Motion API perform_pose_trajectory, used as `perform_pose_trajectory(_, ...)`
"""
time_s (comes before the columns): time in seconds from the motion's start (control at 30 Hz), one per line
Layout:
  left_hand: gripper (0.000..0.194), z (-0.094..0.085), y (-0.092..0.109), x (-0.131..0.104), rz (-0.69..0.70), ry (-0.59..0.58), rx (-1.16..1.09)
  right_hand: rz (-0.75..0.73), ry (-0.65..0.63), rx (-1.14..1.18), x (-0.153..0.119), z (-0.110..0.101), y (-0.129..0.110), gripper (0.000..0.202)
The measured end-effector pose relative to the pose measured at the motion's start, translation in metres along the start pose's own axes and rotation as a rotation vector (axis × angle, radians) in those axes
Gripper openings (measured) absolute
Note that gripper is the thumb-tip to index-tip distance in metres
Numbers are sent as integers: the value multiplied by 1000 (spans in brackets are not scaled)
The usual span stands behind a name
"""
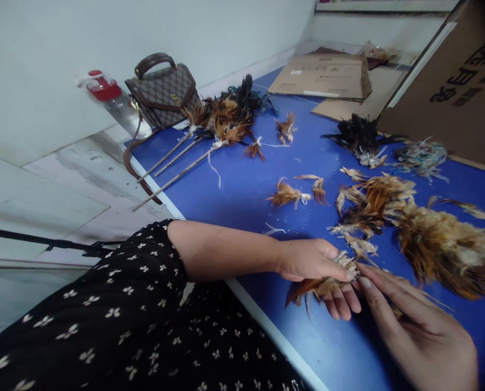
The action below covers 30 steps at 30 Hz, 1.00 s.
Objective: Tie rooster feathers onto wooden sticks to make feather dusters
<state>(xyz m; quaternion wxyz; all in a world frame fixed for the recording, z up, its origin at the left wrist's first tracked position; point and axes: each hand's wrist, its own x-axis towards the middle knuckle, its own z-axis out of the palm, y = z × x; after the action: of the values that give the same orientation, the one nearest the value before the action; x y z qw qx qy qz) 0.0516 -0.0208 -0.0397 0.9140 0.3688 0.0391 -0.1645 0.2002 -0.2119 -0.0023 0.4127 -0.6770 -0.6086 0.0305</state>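
Observation:
My left hand point(321, 262) is closed around a small bunch of brown feathers point(307, 288). Their pale quill ends stick up past its thumb and forefinger. At those quill ends, the thumb and forefinger of my right hand point(417, 320) are pinched together; what lies between them is too small to make out. Just beyond both hands are loose brown feathers point(360, 217) and a large fluffy pile of tan feathers point(446, 244). A small tied feather bunch point(287, 194) rests farther off to the left, near a white strip point(274, 229).
Feather dusters on sticks point(177, 179) lie at the table's left edge, beside a handbag point(165, 95) and a red-capped bottle point(114, 100). Black feathers point(358, 138) and a tangle of string point(421, 157) lie at right. Cardboard point(321, 76) covers the back; a box point(450, 103) stands right.

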Motion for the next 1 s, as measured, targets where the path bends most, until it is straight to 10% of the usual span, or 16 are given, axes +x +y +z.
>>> perform_pose_trajectory(0.27, 20, 9, 4, -8, 36, 134, 39, 188, 19, 16, -4, -8, -2, 32)
perform_pose_trajectory(1.0, 38, 14, 6, -13, -69, 107, 108, -23, -7, 41, 4, 0, -5, 23)
